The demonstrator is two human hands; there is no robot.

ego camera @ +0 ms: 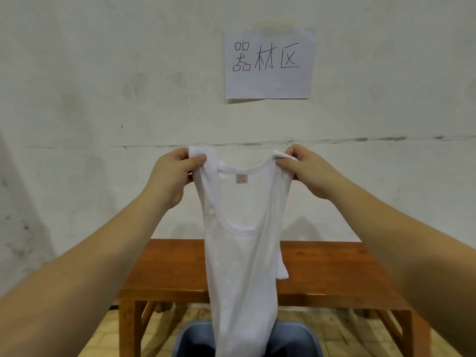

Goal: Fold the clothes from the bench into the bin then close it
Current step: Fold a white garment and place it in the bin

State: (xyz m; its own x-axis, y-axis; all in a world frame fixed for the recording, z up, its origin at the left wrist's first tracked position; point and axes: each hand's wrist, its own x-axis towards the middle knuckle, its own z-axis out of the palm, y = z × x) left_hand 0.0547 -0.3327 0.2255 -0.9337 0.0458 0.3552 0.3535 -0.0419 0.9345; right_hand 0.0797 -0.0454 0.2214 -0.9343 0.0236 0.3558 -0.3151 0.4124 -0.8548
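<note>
A white sleeveless vest (242,253) hangs full length in front of me, with a small pink label at its neckline. My left hand (171,176) pinches its left shoulder strap and my right hand (306,171) pinches the right strap, both raised at about the same height. The vest's hem drops in front of the brown wooden bench (175,266) and reaches down over the open blue-grey bin (293,341) at the bottom edge of the view. The bin's inside is mostly hidden by the cloth, and no lid shows.
The bench stands against a stained white wall (103,99), where a taped paper sign (269,63) carries handwritten characters. The floor under the bench is pale tile (334,331). I see no other clothes on the visible part of the bench top.
</note>
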